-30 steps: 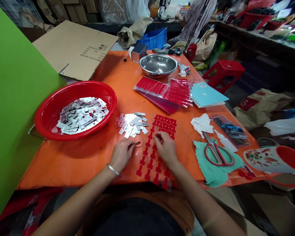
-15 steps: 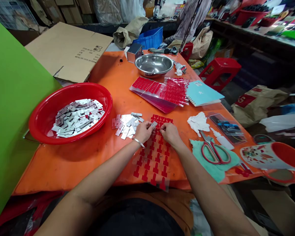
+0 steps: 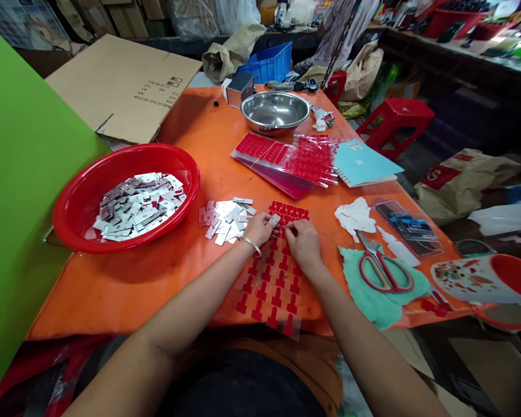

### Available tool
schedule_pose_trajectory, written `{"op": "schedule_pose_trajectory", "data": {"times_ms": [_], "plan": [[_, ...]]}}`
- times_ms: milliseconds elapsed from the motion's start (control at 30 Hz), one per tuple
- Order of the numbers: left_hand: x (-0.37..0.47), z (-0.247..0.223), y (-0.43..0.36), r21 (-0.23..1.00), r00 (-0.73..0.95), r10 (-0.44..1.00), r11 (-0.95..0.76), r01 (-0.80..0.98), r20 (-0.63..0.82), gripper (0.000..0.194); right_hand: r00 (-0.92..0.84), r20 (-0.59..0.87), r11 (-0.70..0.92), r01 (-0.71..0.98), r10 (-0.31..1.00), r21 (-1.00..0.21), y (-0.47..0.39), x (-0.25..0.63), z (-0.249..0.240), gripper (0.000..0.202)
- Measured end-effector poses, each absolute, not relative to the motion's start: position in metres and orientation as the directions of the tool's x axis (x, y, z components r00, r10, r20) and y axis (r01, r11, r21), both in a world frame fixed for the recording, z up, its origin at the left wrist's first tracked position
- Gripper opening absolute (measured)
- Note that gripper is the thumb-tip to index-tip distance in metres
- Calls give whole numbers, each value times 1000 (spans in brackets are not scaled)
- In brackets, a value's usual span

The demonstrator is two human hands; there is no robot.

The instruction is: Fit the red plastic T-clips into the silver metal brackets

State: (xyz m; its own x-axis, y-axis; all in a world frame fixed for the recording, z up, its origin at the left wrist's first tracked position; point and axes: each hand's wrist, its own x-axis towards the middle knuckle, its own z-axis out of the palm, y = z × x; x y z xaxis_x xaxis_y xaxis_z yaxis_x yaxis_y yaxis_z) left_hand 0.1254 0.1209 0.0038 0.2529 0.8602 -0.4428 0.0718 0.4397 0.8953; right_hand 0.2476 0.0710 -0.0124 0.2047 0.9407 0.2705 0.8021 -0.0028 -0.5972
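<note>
A small flat metal plate (image 3: 274,219) is pinched between the fingers of my left hand (image 3: 259,230), over the upper part of a clear sheet of red T-shaped stickers (image 3: 276,297). My right hand (image 3: 303,243) is closed just to the right, its fingertips pressed together above the same sheet. Whatever those fingertips hold is too small to make out. Left of my left hand lies a loose pile of similar metal plates (image 3: 226,219). Many more fill the bottom of a red basin (image 3: 125,244) at the left.
Red sticker sheets (image 3: 282,159), a light blue notebook (image 3: 364,162) and a steel bowl (image 3: 275,123) sit farther back. On the right are scissors (image 3: 384,272) on a green cloth (image 3: 360,301), crumpled tissue (image 3: 355,217) and a mug (image 3: 464,278). Cardboard (image 3: 121,81) lies at back left.
The view has shifted slightly. My left hand has turned a little, showing more of the metal plate. My right hand stays pinched beside it.
</note>
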Motion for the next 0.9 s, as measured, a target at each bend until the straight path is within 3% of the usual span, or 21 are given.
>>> {"op": "schedule_pose_trajectory", "data": {"times_ms": [100,267,400,633,900], "plan": [[126,5,120,888,244,856,456,60,-456,6,291,238,-21,674,927,-739,70,254,-10,11],[127,5,121,884,227,858,467,25,-460,7,461,70,-75,287,885,-955,66,264,-2,14],[121,15,114,886,243,861,464,-20,-446,13,459,20,-46,132,888,-990,55,257,5,24],[94,34,72,825,379,836,505,-254,-395,17,348,-27,-18,-30,937,-999,35,215,31,21],[74,35,53,766,410,808,561,-313,-424,24,277,-40,-32,-31,960,-999,25,195,28,22]]}}
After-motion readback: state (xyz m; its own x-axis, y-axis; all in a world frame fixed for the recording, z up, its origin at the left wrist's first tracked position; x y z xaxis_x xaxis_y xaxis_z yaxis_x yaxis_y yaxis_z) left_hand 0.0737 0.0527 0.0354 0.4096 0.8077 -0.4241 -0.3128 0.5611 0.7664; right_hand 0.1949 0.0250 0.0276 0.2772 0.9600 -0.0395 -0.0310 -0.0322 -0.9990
